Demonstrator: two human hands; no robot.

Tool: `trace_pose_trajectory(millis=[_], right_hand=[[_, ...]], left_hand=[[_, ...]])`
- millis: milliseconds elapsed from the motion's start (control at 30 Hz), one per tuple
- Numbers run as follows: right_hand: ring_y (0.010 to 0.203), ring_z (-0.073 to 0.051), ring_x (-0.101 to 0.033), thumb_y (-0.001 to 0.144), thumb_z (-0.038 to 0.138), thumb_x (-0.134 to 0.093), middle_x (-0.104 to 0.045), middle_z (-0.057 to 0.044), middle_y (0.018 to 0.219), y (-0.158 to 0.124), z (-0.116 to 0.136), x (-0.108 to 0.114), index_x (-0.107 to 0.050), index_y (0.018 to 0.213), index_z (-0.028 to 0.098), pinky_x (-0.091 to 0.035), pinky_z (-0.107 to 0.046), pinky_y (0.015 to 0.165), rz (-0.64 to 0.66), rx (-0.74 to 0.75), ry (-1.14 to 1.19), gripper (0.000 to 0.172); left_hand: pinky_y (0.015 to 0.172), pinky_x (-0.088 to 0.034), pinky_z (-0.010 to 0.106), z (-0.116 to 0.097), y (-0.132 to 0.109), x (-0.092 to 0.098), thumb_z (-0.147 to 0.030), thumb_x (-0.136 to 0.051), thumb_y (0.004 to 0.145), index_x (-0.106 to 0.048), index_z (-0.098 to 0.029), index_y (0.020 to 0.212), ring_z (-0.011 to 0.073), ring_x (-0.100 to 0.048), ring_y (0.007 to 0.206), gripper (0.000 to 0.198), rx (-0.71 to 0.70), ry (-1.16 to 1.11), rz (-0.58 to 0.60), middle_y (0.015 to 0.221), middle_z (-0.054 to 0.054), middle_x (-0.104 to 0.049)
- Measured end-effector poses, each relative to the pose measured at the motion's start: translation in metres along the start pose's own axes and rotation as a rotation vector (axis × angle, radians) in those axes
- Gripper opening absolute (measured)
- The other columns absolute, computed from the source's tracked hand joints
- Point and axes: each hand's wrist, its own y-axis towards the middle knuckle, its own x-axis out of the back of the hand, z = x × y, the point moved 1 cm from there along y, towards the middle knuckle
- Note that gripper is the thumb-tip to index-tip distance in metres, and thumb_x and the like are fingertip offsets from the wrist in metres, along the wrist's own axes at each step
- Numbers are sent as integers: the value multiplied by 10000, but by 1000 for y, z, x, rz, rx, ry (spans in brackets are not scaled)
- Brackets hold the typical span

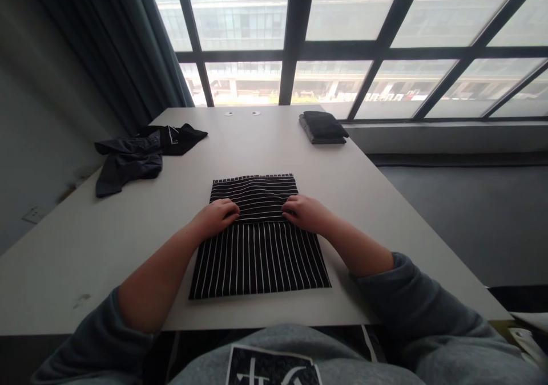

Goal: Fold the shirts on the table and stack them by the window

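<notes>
Head view: striped cloth (261, 259) laid flat near worktop (252, 145) edge, fold apparently steadied evenly by left hand (220, 214) and right hand (305, 211) at opposite sides; grip closure cannot be told. Folded stack (323, 127), crumpled clothes (132, 159) set apart, presumably for room.

Crumpled dark clothes (135, 155) lie toward the left of the white counter (248, 148), and a folded dark stack (324, 127) sits near its far right corner. Beyond are a gridded window (295, 23) and a dark curtain (115, 43).
</notes>
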Motion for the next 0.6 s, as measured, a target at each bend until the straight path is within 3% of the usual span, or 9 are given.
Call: trace_pose_trajectory(millis=[100, 367, 500, 600], right_hand=[[913, -221, -664, 1043, 243, -615, -715, -91, 987, 4, -2, -5, -752, 895, 181, -501, -343, 844, -18, -22, -28, 211], [963, -245, -648, 1027, 224, -634, -688, -116, 1029, 10, -11, -18, -722, 923, 163, -509, -376, 923, -22, 12, -38, 149], [938, -241, -648, 964, 185, -701, -689, -91, 1014, 7, -13, -17, -718, 974, 184, -541, -378, 882, -90, 10, 26, 20], [1114, -271, -653, 976, 134, -640, -704, -114, 1195, 5, -8, -15, -745, 1098, 208, -545, -437, 994, -191, 153, 55, 177]], left_hand=[[929, -533, 392, 0, 2, -1, -376, -498, 1008, -706, -236, 1008, 261, -673, 1034, 250, 2, -4, -14, 1071, 62, -727], [868, -534, 389, 0, 5, -2, -360, -501, 1002, -687, -224, 979, 255, -686, 968, 232, 48, -30, -3, 1024, 58, -738], [921, -541, 412, -3, 3, 0, -290, -520, 994, -717, -222, 1029, 265, -681, 1030, 212, -29, 51, -34, 1087, 70, -742], [1043, -510, 428, -14, 2, 2, -259, -469, 1039, -734, -227, 1164, 257, -668, 1147, 295, -174, 91, -92, 1230, 81, -740]])
